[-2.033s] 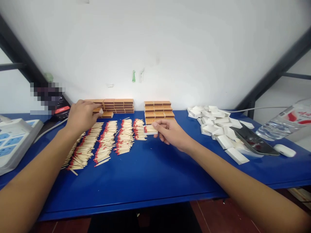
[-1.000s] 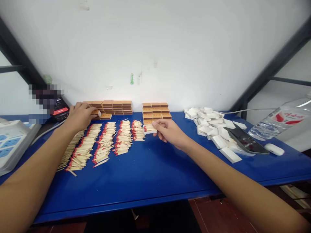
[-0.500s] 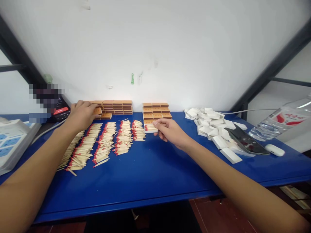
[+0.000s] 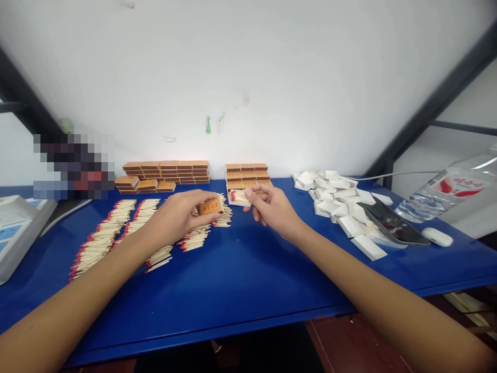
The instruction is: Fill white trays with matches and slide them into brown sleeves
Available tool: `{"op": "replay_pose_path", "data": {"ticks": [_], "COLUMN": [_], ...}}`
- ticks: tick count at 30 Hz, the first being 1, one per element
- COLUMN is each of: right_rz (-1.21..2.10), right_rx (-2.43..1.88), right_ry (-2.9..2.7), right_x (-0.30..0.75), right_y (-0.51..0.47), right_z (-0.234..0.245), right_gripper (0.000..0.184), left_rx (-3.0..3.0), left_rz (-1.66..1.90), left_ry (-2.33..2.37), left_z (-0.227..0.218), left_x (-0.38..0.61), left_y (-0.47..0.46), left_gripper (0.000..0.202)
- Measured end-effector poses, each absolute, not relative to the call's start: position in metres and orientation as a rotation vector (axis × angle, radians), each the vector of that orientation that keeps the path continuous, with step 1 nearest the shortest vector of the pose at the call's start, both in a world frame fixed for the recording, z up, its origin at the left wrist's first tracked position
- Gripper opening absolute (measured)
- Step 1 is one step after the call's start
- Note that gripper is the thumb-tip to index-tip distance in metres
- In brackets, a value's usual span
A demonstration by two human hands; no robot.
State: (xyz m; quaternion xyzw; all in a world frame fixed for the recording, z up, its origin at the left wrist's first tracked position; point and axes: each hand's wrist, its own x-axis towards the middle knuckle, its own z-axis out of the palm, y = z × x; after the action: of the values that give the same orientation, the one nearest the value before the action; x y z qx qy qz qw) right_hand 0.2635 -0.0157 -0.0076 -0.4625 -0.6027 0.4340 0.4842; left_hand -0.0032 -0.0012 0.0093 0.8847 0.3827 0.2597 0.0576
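Observation:
In the head view my left hand (image 4: 179,213) grips an orange matchbox sleeve (image 4: 210,206), its printed face toward me. My right hand (image 4: 274,207) pinches a white matchbox tray (image 4: 239,198) filled with red-tipped matches, a short gap to the right of the sleeve. Below and left of the hands lie several rows of loose matches (image 4: 103,233), partly covered by my left arm. Orange matchboxes (image 4: 165,171) are stacked at the wall on the left. A second stack of matchboxes (image 4: 248,173) stands behind the tray, its lower part hidden by my right hand.
White trays (image 4: 334,194) lie heaped on the right of the blue table (image 4: 233,290). Beside them are a dark phone (image 4: 394,223), a white earbud case (image 4: 437,237) and a tilted water bottle (image 4: 442,189). A power strip (image 4: 19,228) sits at the left edge.
My left hand has come away from the left stack with an orange sleeve and moved right, close to the tray. My right hand still holds the filled tray in nearly the same place.

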Motion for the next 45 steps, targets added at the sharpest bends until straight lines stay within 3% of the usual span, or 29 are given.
{"op": "replay_pose_path", "data": {"ticks": [14,45], "right_rz": [1.076,1.137], "right_rx": [-1.040,-1.041], "right_ry": [-1.520,-1.659], "right_x": [0.262,0.266], "right_y": [-0.020,-0.023], "right_z": [-0.011,-0.004], "right_gripper": [0.055,0.046], "left_rx": [2.736,2.442], "left_rz": [1.035,0.873], "left_ry": [1.071,1.051], "left_z": [0.010,0.014], "left_x": [0.005,0.008], "left_y": [-0.010,-0.014], "left_gripper": [0.052,0.049]}}
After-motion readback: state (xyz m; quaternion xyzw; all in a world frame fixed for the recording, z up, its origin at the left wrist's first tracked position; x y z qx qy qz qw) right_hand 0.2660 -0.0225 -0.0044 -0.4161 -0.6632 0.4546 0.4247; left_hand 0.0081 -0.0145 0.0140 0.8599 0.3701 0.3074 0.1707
